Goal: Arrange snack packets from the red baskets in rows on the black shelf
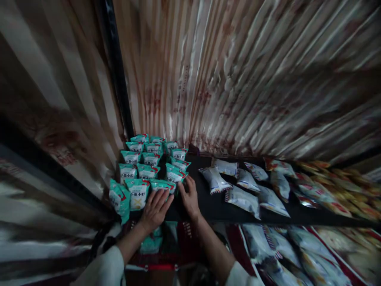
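Teal snack packets [139,192] with white panels stand in rows at the left end of a dark shelf [198,190]. My left hand [156,208] lies with outstretched fingers against the face of a front-row packet [162,184], covering its lower part. Beside it, my right hand [189,198] has its thumb and fingers apart, at the right edge of another teal packet [176,174]. Whether the right thumb presses on that packet is hard to tell in the dim light. One teal packet [120,200] leans at the front left corner.
White pillow-shaped packets [242,198] lie loosely to the right, with yellow packets [345,182] farther along. Below are open boxes holding teal packets [151,243] and white packets [258,242]. Pleated printed sheeting [232,79] hangs behind, and a dark post [116,67] rises at left.
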Demonstrator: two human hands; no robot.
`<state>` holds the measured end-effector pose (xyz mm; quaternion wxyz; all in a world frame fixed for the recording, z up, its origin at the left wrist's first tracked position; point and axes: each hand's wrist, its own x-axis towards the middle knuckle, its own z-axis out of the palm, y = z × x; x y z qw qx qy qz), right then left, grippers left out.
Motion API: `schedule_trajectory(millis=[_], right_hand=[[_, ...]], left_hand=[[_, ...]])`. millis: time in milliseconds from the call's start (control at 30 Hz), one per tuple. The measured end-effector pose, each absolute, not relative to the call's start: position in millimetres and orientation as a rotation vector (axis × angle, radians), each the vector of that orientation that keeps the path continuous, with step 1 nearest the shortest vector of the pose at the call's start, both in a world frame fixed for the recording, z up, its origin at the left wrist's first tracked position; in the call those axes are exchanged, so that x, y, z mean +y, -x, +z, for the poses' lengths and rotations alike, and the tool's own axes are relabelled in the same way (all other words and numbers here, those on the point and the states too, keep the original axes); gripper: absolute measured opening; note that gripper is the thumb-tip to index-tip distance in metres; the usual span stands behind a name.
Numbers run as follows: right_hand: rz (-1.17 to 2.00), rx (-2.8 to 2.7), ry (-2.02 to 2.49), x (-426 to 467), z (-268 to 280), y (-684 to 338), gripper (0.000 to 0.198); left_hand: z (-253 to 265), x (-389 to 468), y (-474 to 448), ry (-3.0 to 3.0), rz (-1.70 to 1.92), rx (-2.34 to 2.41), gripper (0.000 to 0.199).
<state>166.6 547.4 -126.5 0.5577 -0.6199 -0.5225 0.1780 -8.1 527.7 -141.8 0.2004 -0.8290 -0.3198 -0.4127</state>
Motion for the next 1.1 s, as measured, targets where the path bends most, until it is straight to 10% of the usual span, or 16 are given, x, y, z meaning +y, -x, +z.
schedule_trajectory(millis=[567,1100], right_hand=[[0.185,-1.471,1.503,561.1,-135.5,-167.4,0.044],[0.865,-0.957,1.280,566.6,-119.9,-164.3,0.063]], left_hand=[[-136.7,526.2,7.6,2.350,-0.906,-0.894,0.042],[-137.6,525.4,5.6,2.332,-0.882,-0.910,0.041]])
